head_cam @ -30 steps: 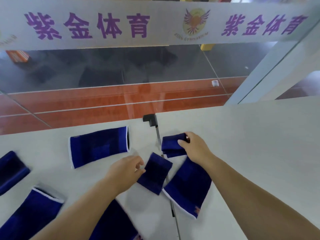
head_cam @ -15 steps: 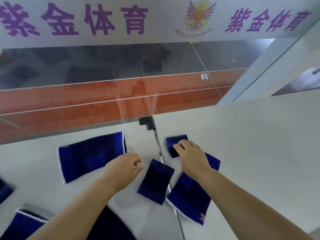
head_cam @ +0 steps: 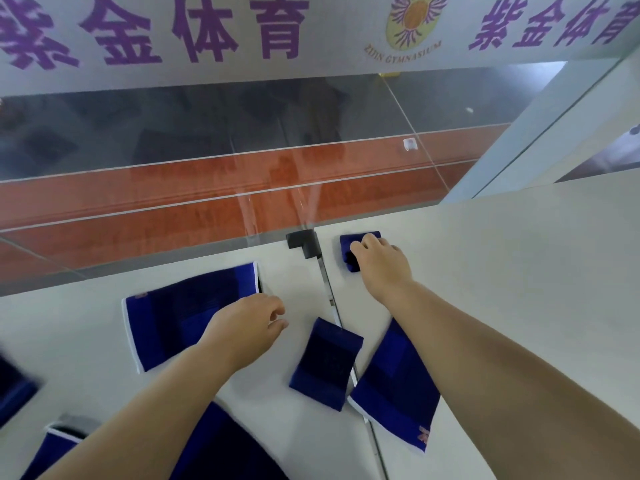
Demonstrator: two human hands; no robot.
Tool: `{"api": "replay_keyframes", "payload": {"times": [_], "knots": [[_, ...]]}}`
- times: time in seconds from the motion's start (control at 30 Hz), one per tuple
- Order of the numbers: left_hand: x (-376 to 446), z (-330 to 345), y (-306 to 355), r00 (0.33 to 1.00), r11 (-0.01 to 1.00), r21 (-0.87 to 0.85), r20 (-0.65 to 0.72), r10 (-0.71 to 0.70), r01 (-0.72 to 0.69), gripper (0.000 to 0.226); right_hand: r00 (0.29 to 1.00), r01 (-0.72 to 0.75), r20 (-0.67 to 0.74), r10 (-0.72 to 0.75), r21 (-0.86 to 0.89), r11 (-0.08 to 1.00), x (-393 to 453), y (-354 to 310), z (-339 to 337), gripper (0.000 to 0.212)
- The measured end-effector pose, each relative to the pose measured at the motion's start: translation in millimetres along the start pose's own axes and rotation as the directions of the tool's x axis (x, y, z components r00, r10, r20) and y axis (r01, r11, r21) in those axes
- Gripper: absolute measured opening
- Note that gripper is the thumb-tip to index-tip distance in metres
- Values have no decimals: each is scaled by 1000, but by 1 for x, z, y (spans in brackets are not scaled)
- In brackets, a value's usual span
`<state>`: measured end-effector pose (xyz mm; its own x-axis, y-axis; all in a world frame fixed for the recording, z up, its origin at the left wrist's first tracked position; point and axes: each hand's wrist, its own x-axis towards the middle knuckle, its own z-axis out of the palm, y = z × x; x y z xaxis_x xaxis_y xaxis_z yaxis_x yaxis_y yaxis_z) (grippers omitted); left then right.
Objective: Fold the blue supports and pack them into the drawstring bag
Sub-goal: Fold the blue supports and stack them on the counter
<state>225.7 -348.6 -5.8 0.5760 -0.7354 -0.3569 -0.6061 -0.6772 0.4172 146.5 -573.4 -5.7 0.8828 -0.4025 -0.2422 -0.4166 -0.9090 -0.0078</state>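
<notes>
Several blue elastic supports lie on the white table (head_cam: 519, 271). My right hand (head_cam: 381, 263) rests on a small folded support (head_cam: 349, 247) at the far edge, fingers curled over it. My left hand (head_cam: 242, 327) hovers with loosely bent fingers, holding nothing, over the right end of a flat support with white trim (head_cam: 180, 317). Between my arms lies a folded support (head_cam: 325, 365), and a flat one (head_cam: 394, 386) sits partly under my right forearm. More supports show at the lower left (head_cam: 52, 452) and under my left arm (head_cam: 221, 448). No drawstring bag is in view.
A glass partition (head_cam: 242, 150) with a white banner and purple lettering rises along the table's far edge. A black bracket (head_cam: 304, 242) and a metal seam (head_cam: 332, 306) split the tabletop in two. A white wall (head_cam: 571, 133) stands at the right.
My right hand has carried the small folded support away from me to the far edge by the glass. The view has shifted closer. My left hand has barely moved.
</notes>
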Motion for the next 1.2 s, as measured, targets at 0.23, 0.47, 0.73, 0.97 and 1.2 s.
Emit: {"api": "replay_keyframes", "payload": {"times": [0.23,0.47,0.73,0.97,1.2], "knots": [[-17,5,-6,999,997,-68,20,-33,34,25,996,-24,-87,37,144,989,-29,-2,-7,34],[-63,30,-12,994,963,-247,2,-109,106,19,993,-45,115,17,246,968,-98,-28,20,39],[-113,43,-8,975,913,-354,-20,-222,201,9,959,-216,206,195,84,973,-115,-53,42,52],[-154,44,0,955,920,-291,-55,-291,263,20,992,-106,97,79,315,943,-124,-66,24,16],[-207,50,0,916,879,-323,-77,-395,352,18,984,171,-34,-174,450,876,-173,-78,-2,6]]}}
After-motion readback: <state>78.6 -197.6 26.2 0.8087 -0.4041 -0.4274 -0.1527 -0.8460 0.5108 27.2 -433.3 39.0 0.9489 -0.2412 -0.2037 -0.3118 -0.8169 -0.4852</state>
